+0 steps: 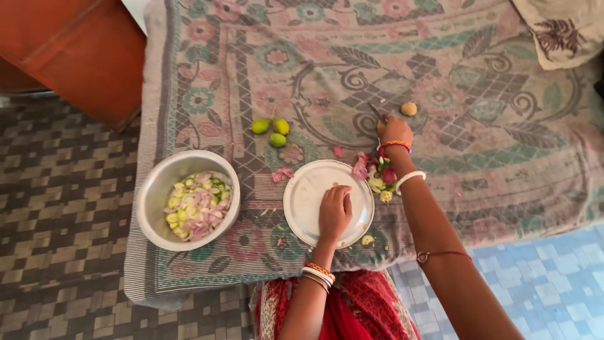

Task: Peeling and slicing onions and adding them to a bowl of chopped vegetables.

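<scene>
Left hand [335,213] lies flat, fingers spread, on the steel plate [308,189] near the bed [503,126] edge; it pins the plate, grips nothing. Right hand [395,131] reaches out, its grip closed round a knife [377,113], the blade pointing toward a small potato [409,109] just beyond. The potato looks firm, round and apt to roll on the soft cover; best held from the sides. Peelings [376,173] sit beside the plate; bowl [157,189] of chopped pieces and three limes [272,130] lie left.

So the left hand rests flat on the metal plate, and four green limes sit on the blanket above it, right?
Not quite. The head view shows three limes, not four. The rest holds: the left hand rests flat on the metal plate, with the limes on the blanket above it.
</scene>
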